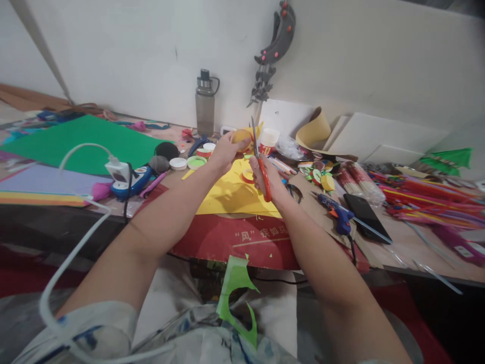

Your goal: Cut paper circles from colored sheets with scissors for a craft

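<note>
Raised over the middle of the table, my left hand is closed on a yellow round piece. A pointed bit of yellow sheet sticks out beside it; its exact kind is unclear. My right hand grips red-handled scissors, whose blades point up right beside the yellow piece. Below both hands lies a yellow sheet on a red board with printed characters. A yellow ring is near my right hand. A green paper offcut with a curved cutout rests on my lap.
A grey bottle stands against the wall. Left are a green sheet and a white plug with a cable. Right lie a blue glue gun, a black phone and coloured pipe cleaners. Paper cups stand behind.
</note>
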The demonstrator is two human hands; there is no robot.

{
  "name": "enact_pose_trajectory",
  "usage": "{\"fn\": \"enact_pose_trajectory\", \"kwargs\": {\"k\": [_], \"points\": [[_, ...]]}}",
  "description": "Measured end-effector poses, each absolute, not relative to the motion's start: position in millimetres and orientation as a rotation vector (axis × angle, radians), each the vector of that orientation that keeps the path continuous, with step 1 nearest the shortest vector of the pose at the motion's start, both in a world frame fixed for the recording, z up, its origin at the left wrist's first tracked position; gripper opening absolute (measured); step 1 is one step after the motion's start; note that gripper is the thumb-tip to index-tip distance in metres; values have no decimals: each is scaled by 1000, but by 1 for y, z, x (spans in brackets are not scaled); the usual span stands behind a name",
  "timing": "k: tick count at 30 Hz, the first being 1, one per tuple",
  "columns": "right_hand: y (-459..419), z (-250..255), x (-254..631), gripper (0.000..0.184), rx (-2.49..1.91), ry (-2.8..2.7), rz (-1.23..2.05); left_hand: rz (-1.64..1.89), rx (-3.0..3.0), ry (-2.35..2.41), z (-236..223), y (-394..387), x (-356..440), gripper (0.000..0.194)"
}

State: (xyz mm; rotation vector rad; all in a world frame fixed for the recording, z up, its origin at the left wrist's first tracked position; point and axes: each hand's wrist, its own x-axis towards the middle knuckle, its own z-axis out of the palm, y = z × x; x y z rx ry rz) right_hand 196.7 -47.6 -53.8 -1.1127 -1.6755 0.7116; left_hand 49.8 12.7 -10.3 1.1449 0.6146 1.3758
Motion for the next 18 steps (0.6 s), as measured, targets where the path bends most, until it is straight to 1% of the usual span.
{"fn": "enact_pose_trajectory", "kwargs": {"k": [8,13,18], "points": [[-49,-53,195,65,-1187,-1588,724,1326,1174,634,-8,16,45,34],[-54,-52,193,61,-1189,-1588,740,1298,1201,648,-5,14,41,33],[-56,-50,192,63,-1197,-1579,756,1282,1225,672,-3,15,37,37]]}}
